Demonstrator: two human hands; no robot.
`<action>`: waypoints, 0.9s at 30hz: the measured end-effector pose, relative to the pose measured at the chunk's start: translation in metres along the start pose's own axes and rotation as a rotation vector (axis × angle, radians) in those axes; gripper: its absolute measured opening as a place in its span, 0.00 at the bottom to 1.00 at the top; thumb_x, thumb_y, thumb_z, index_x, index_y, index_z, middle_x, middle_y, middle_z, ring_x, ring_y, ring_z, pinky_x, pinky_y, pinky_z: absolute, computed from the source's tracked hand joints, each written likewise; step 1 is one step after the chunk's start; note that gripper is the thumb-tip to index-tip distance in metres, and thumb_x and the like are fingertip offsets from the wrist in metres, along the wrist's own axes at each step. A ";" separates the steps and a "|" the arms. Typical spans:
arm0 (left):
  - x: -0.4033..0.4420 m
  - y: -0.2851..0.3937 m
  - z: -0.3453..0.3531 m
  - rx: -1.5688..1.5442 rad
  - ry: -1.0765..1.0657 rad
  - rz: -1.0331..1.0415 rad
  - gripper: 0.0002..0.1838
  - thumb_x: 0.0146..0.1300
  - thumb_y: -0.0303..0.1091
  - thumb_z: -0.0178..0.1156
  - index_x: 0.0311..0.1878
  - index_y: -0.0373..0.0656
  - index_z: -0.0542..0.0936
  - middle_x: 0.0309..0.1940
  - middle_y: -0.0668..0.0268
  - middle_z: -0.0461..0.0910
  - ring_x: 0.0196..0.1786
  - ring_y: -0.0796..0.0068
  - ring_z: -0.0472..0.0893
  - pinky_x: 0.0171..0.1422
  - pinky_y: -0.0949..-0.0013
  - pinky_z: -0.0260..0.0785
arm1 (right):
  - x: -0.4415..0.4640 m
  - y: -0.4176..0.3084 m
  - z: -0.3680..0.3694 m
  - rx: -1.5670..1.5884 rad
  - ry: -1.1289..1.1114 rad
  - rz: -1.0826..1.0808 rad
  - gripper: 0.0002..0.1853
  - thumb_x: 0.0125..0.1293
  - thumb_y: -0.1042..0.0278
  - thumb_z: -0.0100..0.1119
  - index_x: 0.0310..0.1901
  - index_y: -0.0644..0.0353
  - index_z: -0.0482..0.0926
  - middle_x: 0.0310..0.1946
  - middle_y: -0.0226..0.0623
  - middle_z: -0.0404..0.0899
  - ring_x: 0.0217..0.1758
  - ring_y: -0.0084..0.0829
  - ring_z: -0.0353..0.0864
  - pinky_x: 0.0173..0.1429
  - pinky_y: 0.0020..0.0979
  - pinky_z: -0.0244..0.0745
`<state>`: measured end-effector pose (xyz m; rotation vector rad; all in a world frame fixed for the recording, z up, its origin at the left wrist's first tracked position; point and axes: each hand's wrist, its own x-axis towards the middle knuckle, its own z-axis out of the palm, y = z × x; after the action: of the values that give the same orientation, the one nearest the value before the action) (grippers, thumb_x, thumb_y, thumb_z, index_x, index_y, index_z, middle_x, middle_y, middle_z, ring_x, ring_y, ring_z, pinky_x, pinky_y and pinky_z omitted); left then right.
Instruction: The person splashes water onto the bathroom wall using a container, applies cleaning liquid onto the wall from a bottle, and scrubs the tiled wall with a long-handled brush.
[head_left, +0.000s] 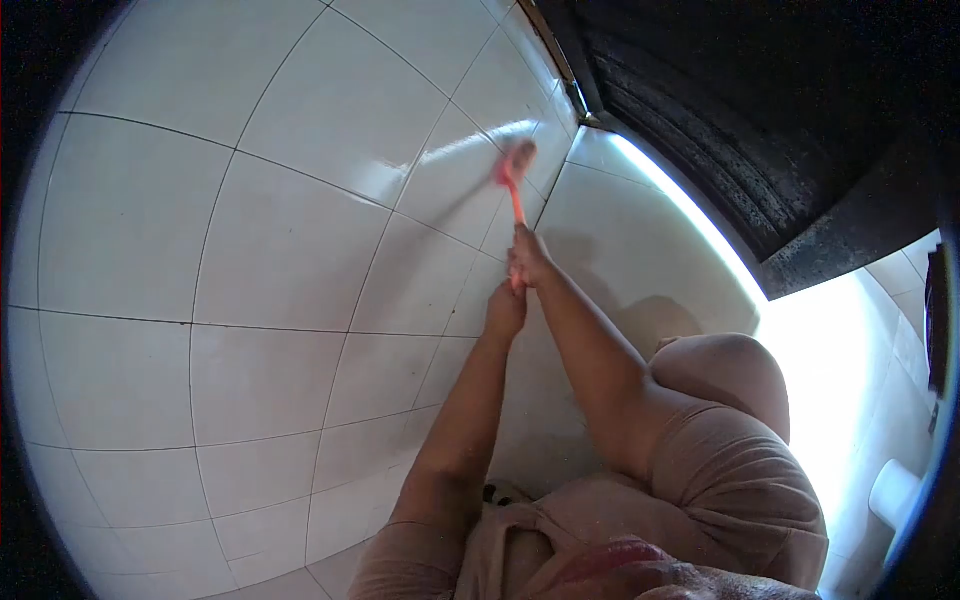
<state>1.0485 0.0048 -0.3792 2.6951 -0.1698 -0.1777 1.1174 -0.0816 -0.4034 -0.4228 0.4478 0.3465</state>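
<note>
A long-handled scrub brush (517,200) with a thin orange-pink handle stretches out ahead of me. Its reddish head is blurred and lies at or very near the white tiled wall (290,240), close to a corner; contact is hard to judge. My right hand (529,256) is wrapped round the middle of the handle. Lower down, my left hand (506,308) closes round the handle's near end. Both arms are stretched forward, and the fingers partly cover the grip.
A dark door or panel (720,130) fills the upper right, with bright light along its lower edge. At the far right is a white rounded object (895,492). My bent knee (735,375) is beside my right arm.
</note>
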 end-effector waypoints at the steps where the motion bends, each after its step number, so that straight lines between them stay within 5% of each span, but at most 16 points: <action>1: 0.000 0.000 0.006 0.000 0.003 0.000 0.19 0.63 0.44 0.42 0.34 0.34 0.71 0.25 0.56 0.75 0.29 0.61 0.74 0.38 0.61 0.65 | 0.003 0.001 -0.005 -0.001 -0.003 0.000 0.17 0.60 0.48 0.43 0.33 0.55 0.61 0.10 0.29 0.55 0.09 0.24 0.53 0.11 0.28 0.52; 3: -0.005 -0.001 0.018 -0.007 -0.002 -0.100 0.21 0.63 0.45 0.39 0.34 0.35 0.72 0.27 0.46 0.74 0.34 0.45 0.73 0.39 0.55 0.65 | 0.003 0.003 -0.013 -0.034 0.134 0.103 0.17 0.59 0.48 0.44 0.33 0.55 0.60 0.11 0.29 0.55 0.08 0.24 0.53 0.11 0.27 0.51; 4: -0.005 0.002 0.011 -0.011 0.002 -0.107 0.21 0.63 0.45 0.39 0.34 0.35 0.72 0.27 0.46 0.74 0.34 0.45 0.73 0.39 0.55 0.65 | -0.002 0.000 -0.004 -0.042 0.133 0.108 0.17 0.59 0.48 0.44 0.33 0.55 0.60 0.11 0.29 0.55 0.08 0.24 0.53 0.11 0.27 0.51; 6: -0.008 0.002 -0.011 -0.169 0.068 -0.036 0.21 0.63 0.47 0.41 0.33 0.36 0.71 0.24 0.57 0.74 0.28 0.66 0.74 0.34 0.64 0.65 | -0.013 -0.002 0.023 -0.009 0.074 -0.064 0.16 0.60 0.49 0.44 0.33 0.55 0.60 0.10 0.28 0.55 0.08 0.22 0.54 0.10 0.25 0.51; 9: -0.016 0.015 -0.053 -0.313 0.229 -0.022 0.22 0.63 0.48 0.40 0.34 0.36 0.70 0.23 0.59 0.73 0.26 0.70 0.73 0.33 0.66 0.65 | -0.047 -0.016 0.081 -0.071 -0.052 -0.202 0.15 0.61 0.51 0.42 0.31 0.55 0.61 0.10 0.26 0.55 0.07 0.21 0.54 0.10 0.24 0.51; 14: -0.003 0.028 -0.089 -0.193 0.258 0.051 0.23 0.64 0.48 0.37 0.36 0.35 0.70 0.28 0.52 0.75 0.32 0.56 0.75 0.37 0.62 0.65 | -0.061 -0.030 0.115 -0.166 -0.204 -0.363 0.16 0.63 0.49 0.37 0.26 0.52 0.58 0.11 0.25 0.53 0.09 0.18 0.50 0.11 0.22 0.49; 18: 0.021 0.007 -0.061 0.121 0.070 0.016 0.22 0.63 0.47 0.37 0.36 0.34 0.70 0.31 0.44 0.74 0.36 0.44 0.73 0.40 0.53 0.65 | -0.004 -0.013 0.060 0.140 -0.095 -0.145 0.19 0.61 0.45 0.38 0.24 0.52 0.58 0.07 0.26 0.53 0.05 0.22 0.50 0.08 0.26 0.50; 22: 0.022 0.007 -0.022 0.173 -0.076 0.051 0.24 0.63 0.48 0.35 0.35 0.35 0.71 0.31 0.45 0.74 0.38 0.44 0.72 0.42 0.51 0.64 | 0.020 0.000 0.009 0.169 0.093 0.008 0.19 0.60 0.43 0.38 0.24 0.49 0.58 0.10 0.25 0.52 0.08 0.19 0.48 0.11 0.22 0.46; 24: 0.020 0.005 -0.015 0.181 -0.105 -0.094 0.24 0.63 0.48 0.35 0.33 0.34 0.72 0.33 0.45 0.74 0.39 0.45 0.72 0.43 0.54 0.65 | 0.015 -0.004 0.006 0.136 0.128 0.123 0.18 0.60 0.44 0.39 0.24 0.50 0.58 0.09 0.25 0.52 0.08 0.19 0.49 0.11 0.21 0.46; 27: 0.013 0.040 -0.049 0.002 0.029 -0.006 0.22 0.63 0.47 0.39 0.37 0.34 0.70 0.33 0.46 0.74 0.39 0.47 0.73 0.42 0.58 0.65 | -0.007 -0.030 0.044 0.008 0.028 0.011 0.17 0.61 0.46 0.39 0.25 0.51 0.59 0.09 0.26 0.53 0.07 0.20 0.50 0.10 0.23 0.47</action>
<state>1.0647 -0.0127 -0.3197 2.6988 -0.1537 -0.1404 1.1388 -0.0881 -0.3547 -0.4180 0.4785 0.3496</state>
